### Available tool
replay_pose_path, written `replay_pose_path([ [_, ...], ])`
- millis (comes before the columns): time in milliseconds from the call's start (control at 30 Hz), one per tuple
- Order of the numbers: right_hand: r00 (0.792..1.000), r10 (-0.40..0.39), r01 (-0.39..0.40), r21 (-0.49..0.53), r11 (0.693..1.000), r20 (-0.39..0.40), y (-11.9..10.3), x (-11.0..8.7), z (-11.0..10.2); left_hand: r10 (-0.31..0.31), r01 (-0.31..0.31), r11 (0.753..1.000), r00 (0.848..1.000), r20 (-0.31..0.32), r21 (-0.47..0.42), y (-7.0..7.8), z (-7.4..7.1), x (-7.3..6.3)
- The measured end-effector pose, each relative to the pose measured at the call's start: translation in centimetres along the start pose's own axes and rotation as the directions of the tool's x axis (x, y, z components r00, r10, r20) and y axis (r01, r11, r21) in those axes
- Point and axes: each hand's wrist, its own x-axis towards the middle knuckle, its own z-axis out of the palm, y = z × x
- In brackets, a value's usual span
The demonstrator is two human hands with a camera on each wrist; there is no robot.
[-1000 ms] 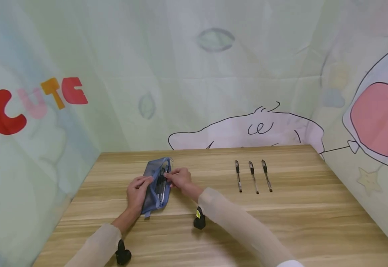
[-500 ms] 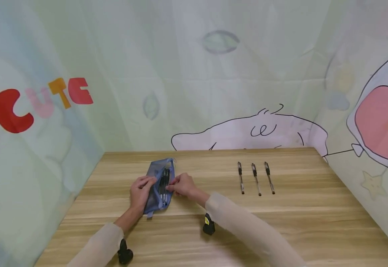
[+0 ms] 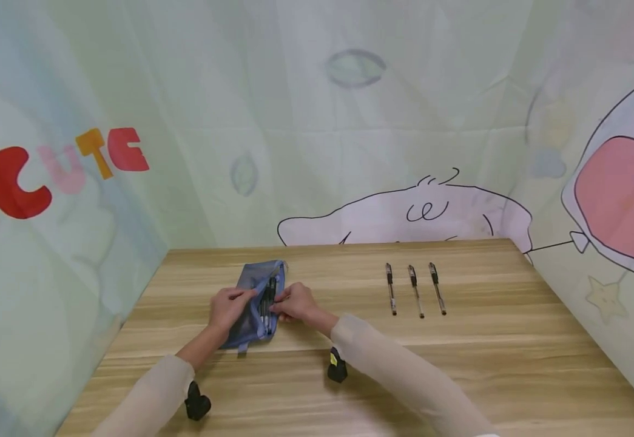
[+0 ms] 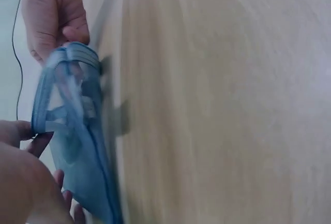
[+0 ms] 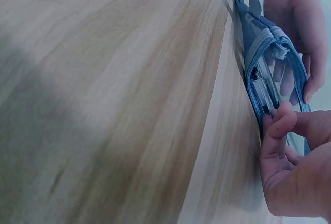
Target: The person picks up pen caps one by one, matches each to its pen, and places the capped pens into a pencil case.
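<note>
A blue mesh zippered pencil case lies on the left part of the table, its mouth spread apart. Several black-capped clear pens show lengthwise inside. My left hand pinches the left edge of the mouth between thumb and fingers, holding it up in the left wrist view. Across from it, my right hand pinches the right edge beside the pens. In the right wrist view the right thumb and fingertips meet at the rim of the pencil case, close to the clear pen barrels.
Three black-capped pens lie in a spaced row on the right: a left pen, a middle pen and a right pen. The wood-grain table meets a printed cloth backdrop at its back and sides.
My right hand has moved from the pens' upper part nearer along the right edge of the mouth. The pens inside have settled. My left hand still holds its edge.
</note>
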Motion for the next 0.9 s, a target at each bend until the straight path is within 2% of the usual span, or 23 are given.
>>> replay_pose_path([
  [100,1.000,-0.007,0.007,0.013,1.000,0.000,-0.2,0.0,0.0,0.031,-0.034,0.996,0.999,0.038,0.079,0.5,-0.5,0.0],
  [200,1.000,-0.005,0.005,0.026,1.000,0.004,-0.3,-0.1,0.1,0.060,-0.065,0.993,0.997,0.052,0.104,0.4,-0.7,0.1],
  [533,1.000,-0.009,0.009,0.042,0.999,0.009,-0.4,-0.3,0.2,0.205,-0.204,0.979,0.979,0.012,-0.025,-1.7,-0.7,0.0],
  [633,1.000,-0.008,0.008,0.038,0.999,0.013,-0.4,-0.3,0.4,0.200,-0.200,0.977,0.980,-0.003,-0.070,-2.1,-0.4,0.0],
  [767,1.000,-0.002,0.001,0.048,0.999,0.014,-0.3,-0.1,0.7,0.154,-0.154,0.979,0.988,-0.011,-0.133,-2.3,-0.2,-0.1],
  [900,1.000,0.001,-0.001,0.070,0.998,0.003,-0.3,0.0,0.9,0.121,-0.121,0.982,0.993,-0.010,-0.145,-2.3,-0.1,-0.1],
])
